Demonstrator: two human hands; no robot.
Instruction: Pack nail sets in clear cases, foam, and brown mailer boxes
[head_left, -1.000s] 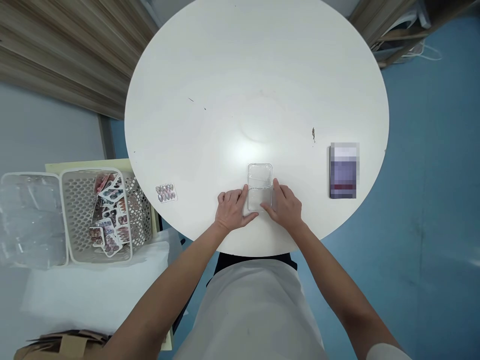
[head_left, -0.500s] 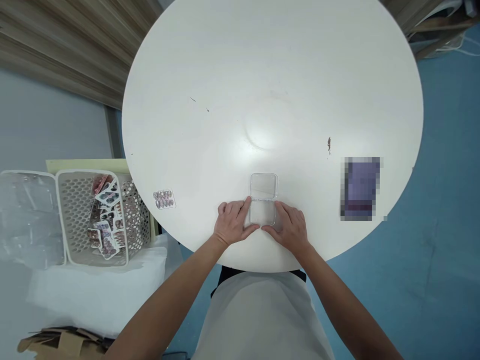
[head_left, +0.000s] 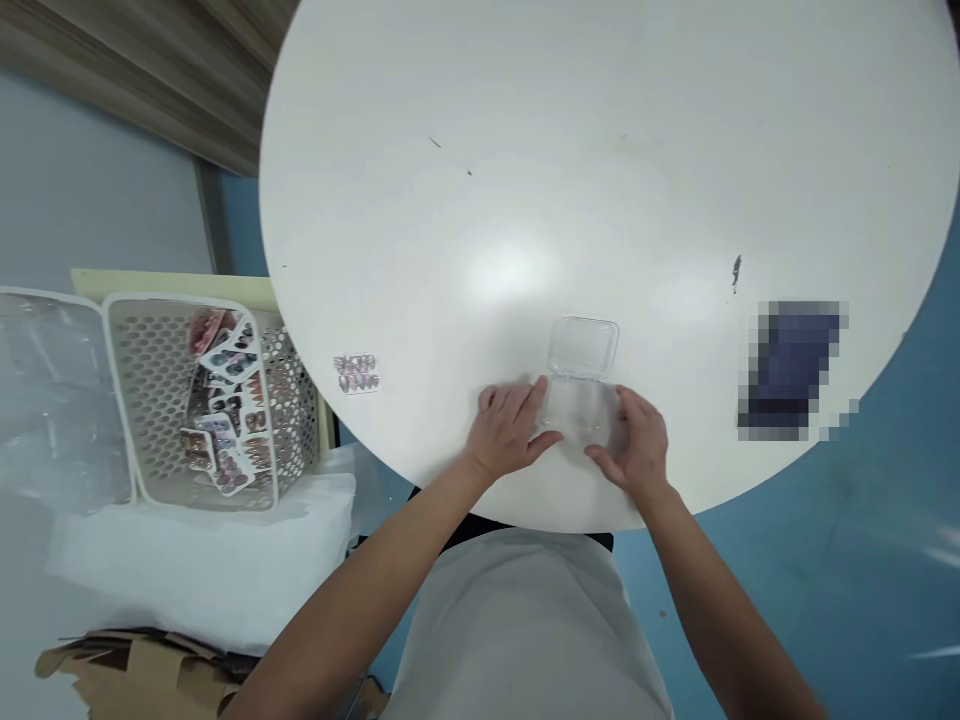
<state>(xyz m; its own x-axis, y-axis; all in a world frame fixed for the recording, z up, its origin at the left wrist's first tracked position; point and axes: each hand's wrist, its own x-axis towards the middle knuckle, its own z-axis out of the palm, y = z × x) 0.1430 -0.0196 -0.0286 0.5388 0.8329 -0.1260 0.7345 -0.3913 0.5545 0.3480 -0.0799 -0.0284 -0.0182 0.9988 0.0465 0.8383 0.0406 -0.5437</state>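
Note:
A small clear plastic box (head_left: 576,408) stands on the table near its front edge, its hinged lid (head_left: 583,346) folded back away from me. Along the box's left side is my left hand (head_left: 510,430), with index fingertip at the hinge corner and thumb by the front edge. My right hand (head_left: 639,440) curves round the right side, thumb at the front and fingers along the wall. Between them, both hands hold the base, and no contents show inside it. Farther left lies a clear card of press-on nails (head_left: 357,373) in two rows.
The round white table (head_left: 420,260) fills the middle. At its left stands a white perforated basket (head_left: 154,400) with several nail cards (head_left: 229,450) and a lid swung open. A blurred-out dark rectangular object (head_left: 795,365) lies on the right. Cardboard (head_left: 150,675) sits low at left.
My view has shifted, so table and basket sit differently in the picture. The clear box looks slightly turned between my hands, and my right hand's fingers curl more around its side.

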